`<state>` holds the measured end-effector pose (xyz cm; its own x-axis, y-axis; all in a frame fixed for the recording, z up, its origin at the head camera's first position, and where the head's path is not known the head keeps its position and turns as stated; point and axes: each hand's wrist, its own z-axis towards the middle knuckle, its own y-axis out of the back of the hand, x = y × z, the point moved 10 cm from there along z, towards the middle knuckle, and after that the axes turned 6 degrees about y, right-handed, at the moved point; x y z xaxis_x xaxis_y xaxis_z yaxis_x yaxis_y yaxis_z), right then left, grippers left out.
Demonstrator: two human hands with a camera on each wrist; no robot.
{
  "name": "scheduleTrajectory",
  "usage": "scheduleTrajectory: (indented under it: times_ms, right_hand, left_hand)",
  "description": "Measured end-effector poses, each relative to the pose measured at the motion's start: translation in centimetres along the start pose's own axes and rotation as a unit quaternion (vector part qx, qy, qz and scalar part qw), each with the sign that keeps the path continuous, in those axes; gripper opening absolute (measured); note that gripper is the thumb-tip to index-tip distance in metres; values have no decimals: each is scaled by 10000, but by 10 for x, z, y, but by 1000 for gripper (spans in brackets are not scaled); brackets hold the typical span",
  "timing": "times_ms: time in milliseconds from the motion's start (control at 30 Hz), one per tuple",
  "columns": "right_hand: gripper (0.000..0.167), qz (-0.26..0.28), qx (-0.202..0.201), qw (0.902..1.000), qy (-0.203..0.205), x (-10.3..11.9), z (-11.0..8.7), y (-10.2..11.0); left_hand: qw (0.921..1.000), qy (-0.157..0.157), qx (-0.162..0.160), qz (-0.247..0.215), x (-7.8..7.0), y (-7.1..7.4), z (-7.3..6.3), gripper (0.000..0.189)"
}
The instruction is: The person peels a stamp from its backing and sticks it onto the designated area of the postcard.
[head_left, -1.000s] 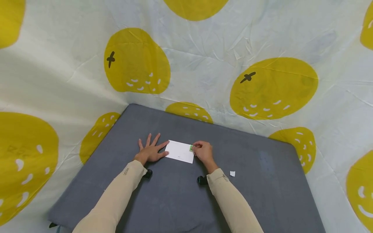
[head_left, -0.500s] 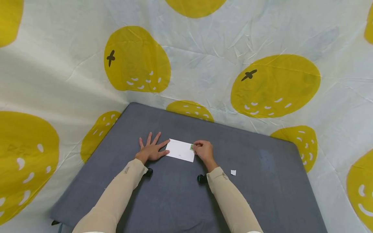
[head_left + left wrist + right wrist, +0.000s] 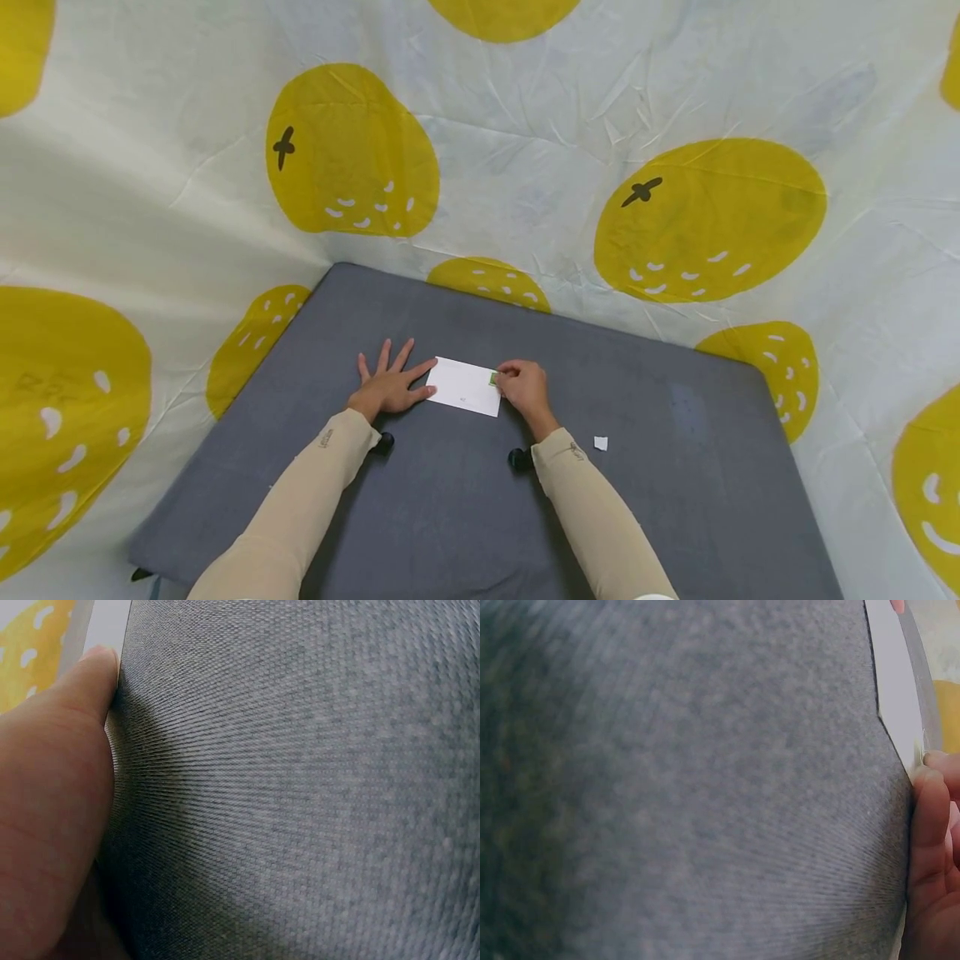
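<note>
A white envelope lies on the grey padded surface, a small mark printed near its lower edge. My left hand rests flat with fingers spread, its thumb and index fingertip pressing the envelope's left edge. In the left wrist view, the thumb lies on that edge. At the upper right corner is a small green-edged stamp, partly covered by fingers. My right hand has its fingers curled there, pinching the stamp between thumb and index finger. The right wrist view shows both fingertips close together at the envelope's corner.
A small white scrap of paper lies on the grey padded surface, right of my right wrist. White fabric walls with yellow fruit prints rise behind the surface and on both sides.
The head view has shifted very slightly. Both hands, the envelope and the stamp keep practically the same positions.
</note>
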<state>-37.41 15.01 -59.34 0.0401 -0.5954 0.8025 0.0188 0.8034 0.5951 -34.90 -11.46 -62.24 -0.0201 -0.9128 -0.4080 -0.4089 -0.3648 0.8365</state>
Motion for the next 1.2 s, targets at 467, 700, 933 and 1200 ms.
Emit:
scheduleTrajectory:
  times_ms: [467,700,933,1200]
  right_hand:
    - [8,-762,-63,9967,262,10,1,-3]
    - [13,-1039,82,9939,358,15,5,-1]
    - [22,-1210,325,9921,98,10,10,-1]
    - [21,-974,427,9942,-159,0,14,-3]
  left_hand:
    - [9999,60,48,79,5,-1,0,71]
    - [9995,64,-20,300,-7,8,-9,70]
    - [9996,56,-1,271,-5,4,-3,72]
    - [9997,122,44,203,5,-6,10,74]
